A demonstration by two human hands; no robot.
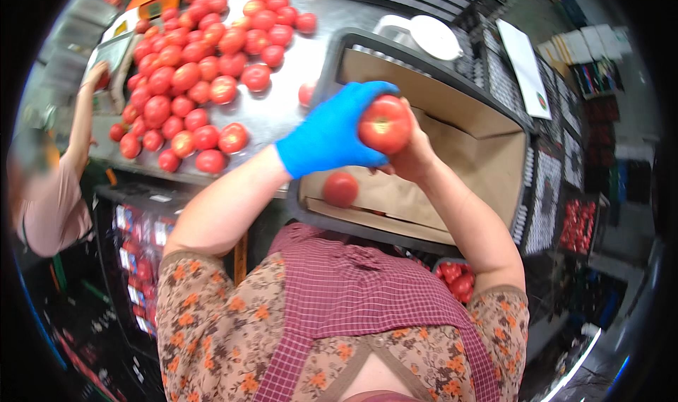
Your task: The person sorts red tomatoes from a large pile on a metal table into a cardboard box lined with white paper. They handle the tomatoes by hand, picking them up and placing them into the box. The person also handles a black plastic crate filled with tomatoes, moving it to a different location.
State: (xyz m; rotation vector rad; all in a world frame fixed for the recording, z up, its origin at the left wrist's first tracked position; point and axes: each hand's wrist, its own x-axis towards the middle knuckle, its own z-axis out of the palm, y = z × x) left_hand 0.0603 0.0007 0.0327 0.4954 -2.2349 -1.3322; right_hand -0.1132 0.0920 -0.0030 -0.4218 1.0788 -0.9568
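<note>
Blue-gloved left hand grips round red tomato; bare right hand's grip unclear. Black crate shows one tomato; red pile remains.

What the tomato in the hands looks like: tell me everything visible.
The tomato is red, round and smooth, with a pale yellowish patch facing the camera. No split shows. It is held over the dark crate, the gloved left hand curled around its left; the bare right hand is close against its right, its grip partly hidden.
</note>
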